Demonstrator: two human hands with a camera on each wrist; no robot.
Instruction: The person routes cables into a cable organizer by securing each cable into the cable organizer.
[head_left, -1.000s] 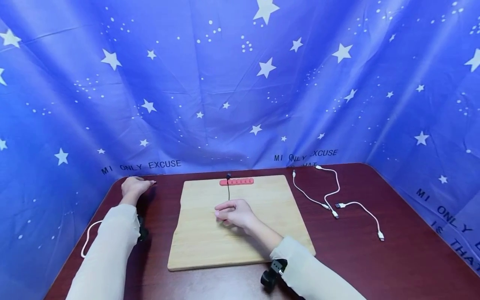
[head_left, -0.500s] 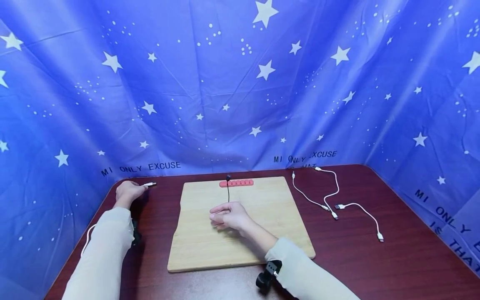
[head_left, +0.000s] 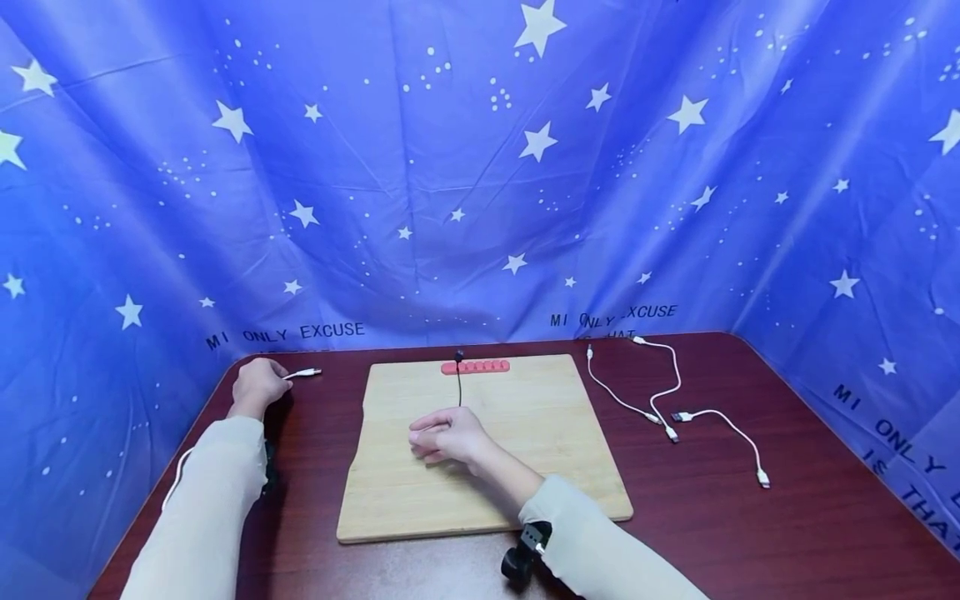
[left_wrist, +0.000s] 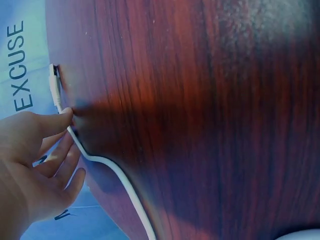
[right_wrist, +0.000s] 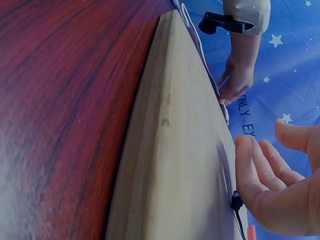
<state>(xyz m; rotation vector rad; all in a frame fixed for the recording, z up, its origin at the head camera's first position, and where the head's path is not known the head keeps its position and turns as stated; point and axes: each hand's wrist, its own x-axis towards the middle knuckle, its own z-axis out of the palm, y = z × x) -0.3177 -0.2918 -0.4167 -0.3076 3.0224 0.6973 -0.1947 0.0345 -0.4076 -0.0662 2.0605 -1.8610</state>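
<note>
At the back left of the table, my left hand (head_left: 258, 387) pinches a white USB cable (left_wrist: 127, 187) between thumb and fingers, just behind its plug (left_wrist: 55, 91). The plug points right in the head view, toward the wooden board. My right hand (head_left: 450, 435) is over the middle of the board (head_left: 487, 492). Its thumb stands apart from loosely bent fingers in the right wrist view, with nothing between them. Beyond it, a red cable holder strip (head_left: 483, 366) lies along the board's far edge. A black cable (head_left: 459, 387) sits at the strip's left end.
To the right of the board, several white cables lie loose on the dark red table, among them a short USB cable (head_left: 731, 412). A blue star-patterned curtain (head_left: 465, 167) hangs behind and at both sides of the table (head_left: 697, 533).
My left hand has drawn back slightly from the plug, so more of the plug and cable shows. The right hand has drifted left and a little nearer over the board.
</note>
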